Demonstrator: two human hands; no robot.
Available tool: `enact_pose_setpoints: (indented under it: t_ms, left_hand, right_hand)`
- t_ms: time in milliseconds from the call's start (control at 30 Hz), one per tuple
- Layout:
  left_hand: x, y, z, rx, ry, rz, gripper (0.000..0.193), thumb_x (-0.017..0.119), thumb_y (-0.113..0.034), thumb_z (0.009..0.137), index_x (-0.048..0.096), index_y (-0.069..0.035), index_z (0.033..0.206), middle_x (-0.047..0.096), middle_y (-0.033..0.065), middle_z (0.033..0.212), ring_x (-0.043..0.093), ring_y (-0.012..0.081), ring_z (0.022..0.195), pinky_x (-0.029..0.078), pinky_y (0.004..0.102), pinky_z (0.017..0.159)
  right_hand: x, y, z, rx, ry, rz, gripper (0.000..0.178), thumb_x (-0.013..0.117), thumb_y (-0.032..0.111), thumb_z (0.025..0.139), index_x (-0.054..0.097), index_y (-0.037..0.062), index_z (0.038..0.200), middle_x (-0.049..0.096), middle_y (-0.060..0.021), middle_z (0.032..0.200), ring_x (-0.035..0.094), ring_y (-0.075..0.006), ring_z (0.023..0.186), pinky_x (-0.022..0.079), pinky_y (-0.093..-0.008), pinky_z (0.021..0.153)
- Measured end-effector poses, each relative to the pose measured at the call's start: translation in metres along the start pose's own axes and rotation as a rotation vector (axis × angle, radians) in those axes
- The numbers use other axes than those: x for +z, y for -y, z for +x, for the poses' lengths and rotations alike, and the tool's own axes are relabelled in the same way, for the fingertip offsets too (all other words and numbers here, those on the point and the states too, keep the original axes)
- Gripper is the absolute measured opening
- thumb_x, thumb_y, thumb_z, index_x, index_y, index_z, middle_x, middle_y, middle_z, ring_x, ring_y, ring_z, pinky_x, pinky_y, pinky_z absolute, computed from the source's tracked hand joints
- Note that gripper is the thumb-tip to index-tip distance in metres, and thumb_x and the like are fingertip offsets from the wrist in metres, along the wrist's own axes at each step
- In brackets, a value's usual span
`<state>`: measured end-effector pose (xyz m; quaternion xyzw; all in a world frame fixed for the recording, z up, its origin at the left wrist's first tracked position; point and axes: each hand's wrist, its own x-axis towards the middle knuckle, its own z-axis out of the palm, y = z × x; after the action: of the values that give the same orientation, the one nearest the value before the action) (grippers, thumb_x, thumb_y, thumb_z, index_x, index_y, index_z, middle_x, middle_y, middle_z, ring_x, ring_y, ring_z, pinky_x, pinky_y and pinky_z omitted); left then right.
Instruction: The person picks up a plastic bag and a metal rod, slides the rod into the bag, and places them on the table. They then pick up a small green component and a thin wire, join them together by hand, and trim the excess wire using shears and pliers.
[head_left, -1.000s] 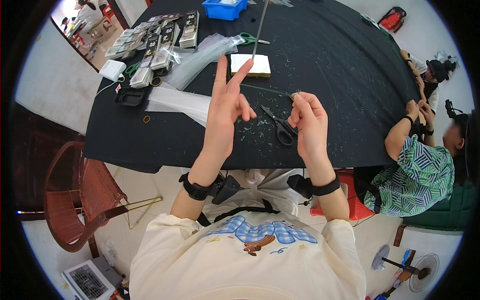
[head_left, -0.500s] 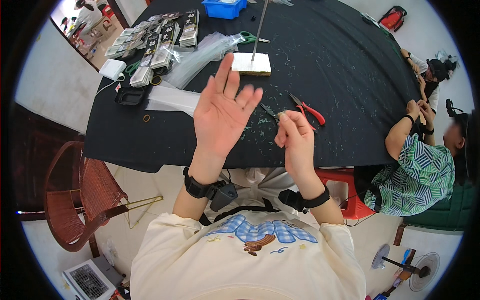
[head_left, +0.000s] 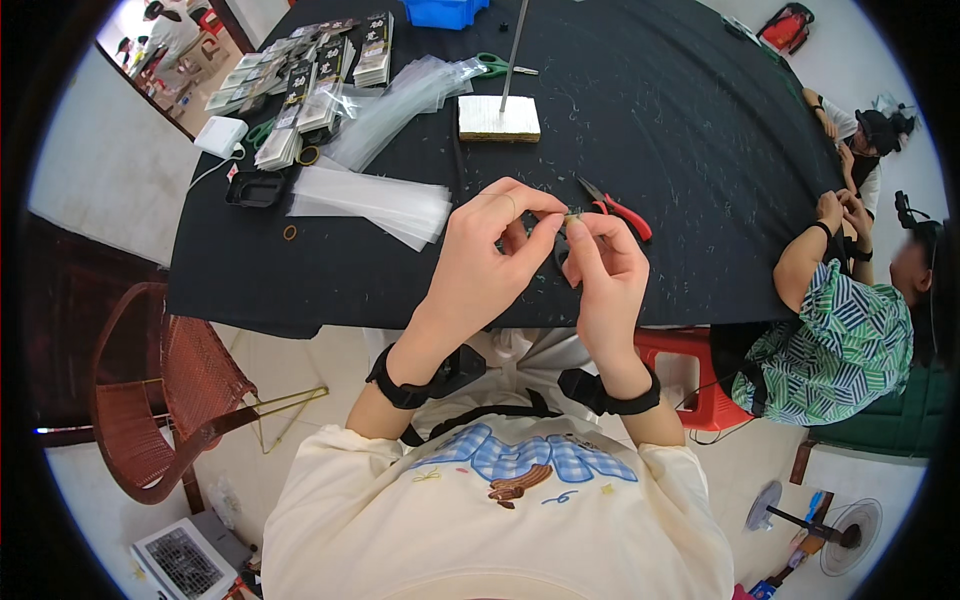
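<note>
Green string (head_left: 572, 212), just a tiny bit of it showing, is held up over the near side of the table (head_left: 700, 150). It is too small to see well. The left hand (head_left: 490, 245) pinches it with the thumb and pointing finger. The right hand (head_left: 612, 265) pinches it too, and the tips of both hands almost touch. The other fingers are curled.

Red pliers (head_left: 630, 218) lie just past the right hand. Farther back sits a white block (head_left: 498, 118) with a thin rod (head_left: 515, 55) sticking up from it. Green scissors (head_left: 492, 65) lie behind the block. To the left are long white strips (head_left: 370, 195), shiny clear bags (head_left: 405, 110) and a pile of packs (head_left: 300, 100). A small black tray (head_left: 258, 188) and a little brown ring (head_left: 290, 232) are there too. At the far edge is a blue bin (head_left: 447, 12).
</note>
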<state>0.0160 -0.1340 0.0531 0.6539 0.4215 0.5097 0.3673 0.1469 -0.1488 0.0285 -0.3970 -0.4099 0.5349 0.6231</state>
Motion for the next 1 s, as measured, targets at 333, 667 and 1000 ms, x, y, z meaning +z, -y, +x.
enact_pose_setpoints:
  t_ms: [333,667,1000]
  left_hand:
    - [-0.002,0.005,-0.001,0.003,-0.003,-0.111,0.008,0.064,-0.005,0.073,0.064,-0.003,0.081,0.047,-0.0013,0.068,0.034,0.003,0.05,0.027,0.0188,0.045]
    - [-0.002,0.0,-0.001,-0.082,-0.01,-0.16,0.008,0.064,-0.008,0.074,0.063,-0.002,0.079,0.039,-0.0055,0.057,0.029,0.0012,0.05,0.024,0.0185,0.045]
    - [-0.005,-0.003,-0.001,-0.195,0.017,-0.202,0.011,0.062,-0.008,0.078,0.062,0.001,0.084,0.032,-0.0087,0.053,0.028,-0.0007,0.05,0.024,0.0166,0.045]
  right_hand:
    - [0.001,0.001,-0.002,-0.565,-0.006,-0.589,0.008,0.062,-0.003,0.075,0.058,-0.0002,0.081,0.052,-0.0039,0.07,0.044,-0.0054,0.051,0.034,-0.0187,0.044]
    - [0.003,0.008,-0.002,-0.726,0.027,-0.754,0.013,0.063,-0.007,0.071,0.058,-0.0007,0.083,0.054,-0.0058,0.071,0.045,-0.0079,0.05,0.037,-0.0202,0.042]
    - [0.005,0.01,-0.004,-0.693,0.028,-0.748,0.013,0.064,-0.006,0.072,0.059,-0.0017,0.083,0.054,-0.006,0.071,0.046,-0.0083,0.051,0.038,-0.0209,0.043]
